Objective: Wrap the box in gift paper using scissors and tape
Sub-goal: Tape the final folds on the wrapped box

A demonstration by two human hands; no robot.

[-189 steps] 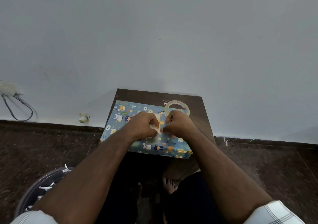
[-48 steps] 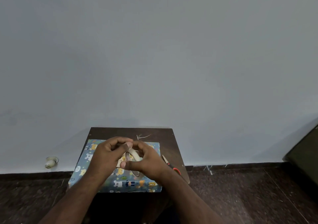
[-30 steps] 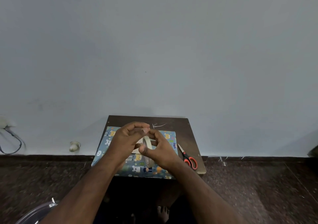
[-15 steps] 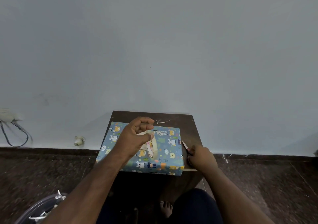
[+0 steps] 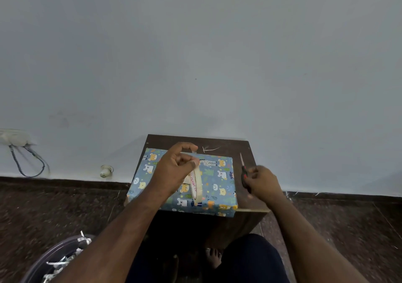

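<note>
Hands curled: left [image 5: 174,169] pinches tape [image 5: 195,185]; right [image 5: 262,181] grips scissors [image 5: 244,169] (blades up).

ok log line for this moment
left hand: holds tape roll over wrapped box | right hand: grips scissors

Left hand [image 5: 174,174] holds tape roll [image 5: 196,185] above wrapped box [image 5: 217,182]; right hand [image 5: 262,181] grips scissors [image 5: 244,169].

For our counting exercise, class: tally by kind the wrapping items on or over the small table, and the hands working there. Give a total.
Wrapped box: 1
Roll of tape, held by the left hand: 1
Scissors, gripped by the right hand: 1
Hands, left hand and right hand: 2
Total: 5
</note>
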